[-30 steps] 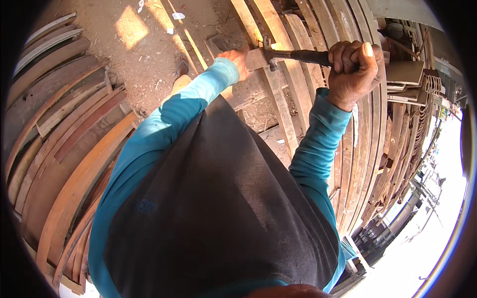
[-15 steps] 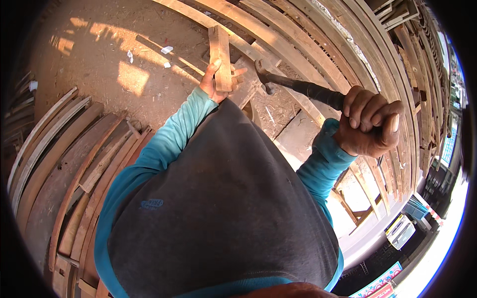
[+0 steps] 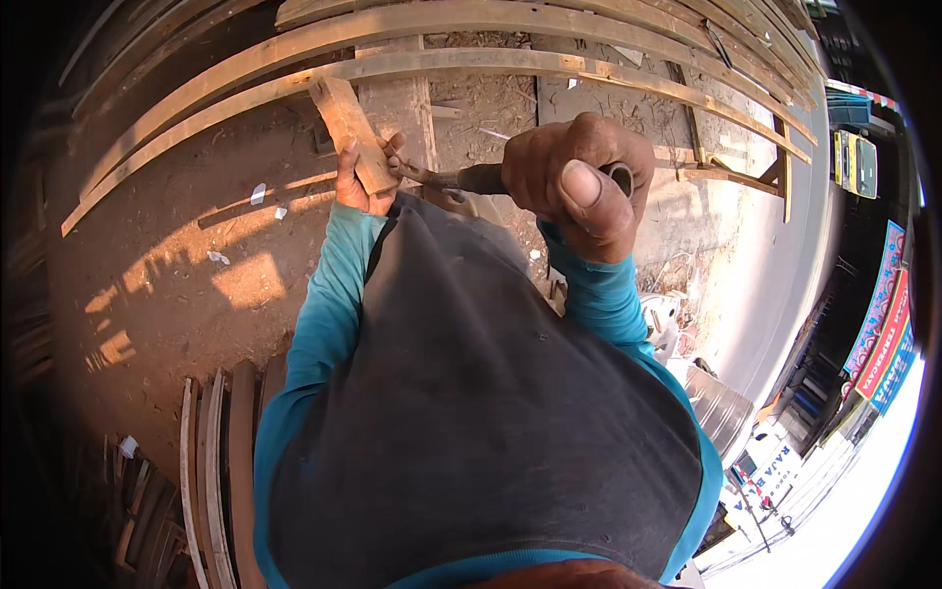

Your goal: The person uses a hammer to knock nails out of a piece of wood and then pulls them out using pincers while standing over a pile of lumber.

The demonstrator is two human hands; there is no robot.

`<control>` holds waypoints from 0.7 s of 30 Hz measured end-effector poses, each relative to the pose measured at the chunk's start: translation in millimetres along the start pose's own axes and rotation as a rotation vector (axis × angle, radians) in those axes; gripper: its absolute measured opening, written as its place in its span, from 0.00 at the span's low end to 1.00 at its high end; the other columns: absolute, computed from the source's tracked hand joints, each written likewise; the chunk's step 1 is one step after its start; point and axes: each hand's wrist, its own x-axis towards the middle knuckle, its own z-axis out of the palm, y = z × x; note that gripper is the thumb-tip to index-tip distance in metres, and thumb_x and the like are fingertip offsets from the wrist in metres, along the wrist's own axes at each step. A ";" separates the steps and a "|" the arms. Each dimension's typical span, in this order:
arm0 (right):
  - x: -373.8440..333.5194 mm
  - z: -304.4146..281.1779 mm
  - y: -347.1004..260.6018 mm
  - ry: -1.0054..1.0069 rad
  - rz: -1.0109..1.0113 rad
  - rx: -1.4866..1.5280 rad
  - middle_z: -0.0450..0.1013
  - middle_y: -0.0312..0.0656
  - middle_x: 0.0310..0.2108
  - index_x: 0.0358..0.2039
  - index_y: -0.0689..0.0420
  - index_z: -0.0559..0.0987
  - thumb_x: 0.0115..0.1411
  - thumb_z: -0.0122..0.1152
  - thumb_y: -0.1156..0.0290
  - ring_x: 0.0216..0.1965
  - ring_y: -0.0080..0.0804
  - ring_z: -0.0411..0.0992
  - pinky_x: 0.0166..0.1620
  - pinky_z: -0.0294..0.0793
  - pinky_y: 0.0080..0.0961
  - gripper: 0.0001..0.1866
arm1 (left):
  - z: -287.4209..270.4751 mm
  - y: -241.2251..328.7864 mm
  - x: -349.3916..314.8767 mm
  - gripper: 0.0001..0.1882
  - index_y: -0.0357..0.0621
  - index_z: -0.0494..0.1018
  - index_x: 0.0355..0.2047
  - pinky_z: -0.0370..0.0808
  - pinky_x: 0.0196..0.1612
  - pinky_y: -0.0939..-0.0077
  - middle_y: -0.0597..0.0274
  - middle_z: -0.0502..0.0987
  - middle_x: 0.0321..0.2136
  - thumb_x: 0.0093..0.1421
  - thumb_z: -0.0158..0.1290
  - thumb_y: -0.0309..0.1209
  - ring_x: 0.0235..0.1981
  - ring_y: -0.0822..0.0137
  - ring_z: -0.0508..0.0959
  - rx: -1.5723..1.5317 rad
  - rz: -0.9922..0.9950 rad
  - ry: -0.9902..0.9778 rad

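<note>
Short wooden piece (image 3: 350, 133) held upright-tilted, long axis running up-left, above dirt ground (image 3: 196, 285). Left hand (image 3: 361, 182) grip closed round its lower end. Right hand (image 3: 579, 182) fisted on dark tool handle (image 3: 481, 179), pointing left toward the wood.

You see long curved wooden planks (image 3: 412, 69) arching over the dirt floor (image 3: 177, 294). Below that floor's sunlit patch, more planks (image 3: 221, 461) lie stacked. Right of the floor runs a paved road (image 3: 785, 275), with colourful banners (image 3: 883, 324) beyond.
</note>
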 end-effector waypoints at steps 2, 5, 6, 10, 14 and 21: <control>-21.9 -2.7 0.4 0.027 -0.012 -0.033 0.59 0.34 0.12 0.19 0.56 0.64 0.62 0.57 0.67 0.14 0.22 0.55 0.19 0.54 0.26 0.17 | 2.2 -10.6 -5.6 0.27 0.36 0.72 0.44 0.82 0.34 0.71 0.45 0.78 0.39 0.59 0.62 0.49 0.29 0.62 0.80 0.044 -0.052 0.078; -40.0 -2.4 -0.9 0.091 -0.020 -0.081 0.57 0.32 0.10 0.19 0.55 0.64 0.61 0.55 0.67 0.11 0.23 0.52 0.17 0.53 0.28 0.16 | -3.1 -13.0 -8.9 0.26 0.39 0.71 0.42 0.79 0.30 0.73 0.52 0.77 0.33 0.58 0.62 0.49 0.25 0.65 0.78 0.092 -0.125 0.161; -44.4 -3.1 -4.2 0.095 0.018 -0.081 0.60 0.35 0.11 0.17 0.57 0.65 0.59 0.58 0.66 0.12 0.25 0.55 0.18 0.54 0.27 0.18 | -4.7 -17.6 -12.2 0.26 0.40 0.71 0.41 0.78 0.30 0.74 0.55 0.76 0.31 0.58 0.63 0.49 0.24 0.66 0.77 0.094 -0.177 0.168; -54.2 -14.6 -17.2 0.020 -0.051 -0.092 0.60 0.36 0.09 0.12 0.57 0.63 0.54 0.63 0.66 0.12 0.29 0.60 0.18 0.54 0.28 0.22 | 0.7 -49.6 2.6 0.23 0.42 0.74 0.41 0.78 0.29 0.76 0.58 0.77 0.29 0.60 0.60 0.49 0.24 0.69 0.78 0.347 -0.307 -0.030; -56.6 -29.1 -31.1 0.299 0.108 -0.312 0.61 0.35 0.11 0.15 0.57 0.63 0.60 0.61 0.64 0.15 0.23 0.58 0.21 0.56 0.24 0.22 | 79.8 -95.5 24.3 0.24 0.41 0.73 0.39 0.79 0.30 0.75 0.57 0.78 0.28 0.59 0.60 0.51 0.25 0.70 0.79 0.464 -0.451 -0.143; -63.9 -71.7 8.6 0.070 0.624 -0.644 0.61 0.30 0.16 0.21 0.57 0.67 0.71 0.55 0.65 0.20 0.14 0.56 0.23 0.52 0.18 0.19 | 199.1 -168.3 87.2 0.47 0.39 0.66 0.61 0.68 0.63 0.56 0.42 0.76 0.52 0.46 0.66 0.54 0.59 0.46 0.73 1.757 -0.415 -0.579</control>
